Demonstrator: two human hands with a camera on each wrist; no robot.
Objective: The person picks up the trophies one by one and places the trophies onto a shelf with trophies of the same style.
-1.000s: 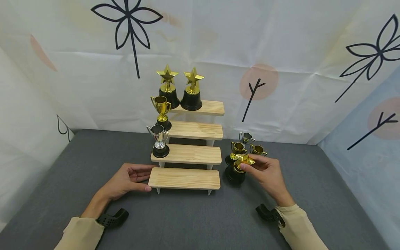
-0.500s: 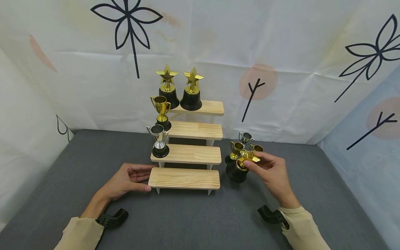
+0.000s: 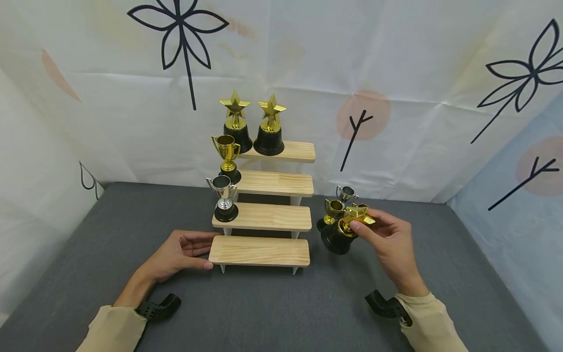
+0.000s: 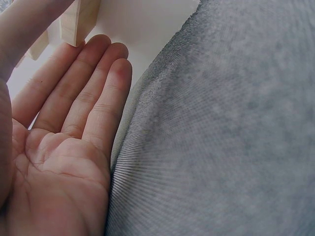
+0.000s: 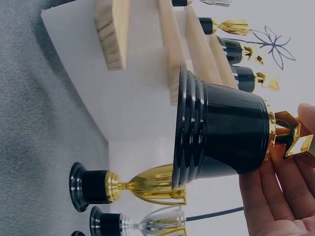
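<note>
Trophy (image 3: 337, 239), gold star on tapered black plastic, pinched in the right hand (image 3: 391, 244) off the right edge of the pale-wood stepped stand (image 3: 259, 251); left hand (image 3: 176, 254) relaxed at its left edge. Apparently the lifting step, likely calling for a leftward carry.

Soft, diffuse light fills the head view evenly; the white backdrop (image 3: 299, 63) reads pale grey, turning bluer at far right; faint, soft-edged shadows lie on the grey table (image 3: 272, 313) below the right hand (image 3: 389, 244); the star trophy (image 3: 339, 237) catches small bright glints on its gold; in the left wrist view the left hand (image 4: 66, 140) is fairly clear, while the tabletop blurs towards the right; the right wrist view looks cool-toned, with pale reflections streaking the glossy black base (image 5: 234, 128).
</note>
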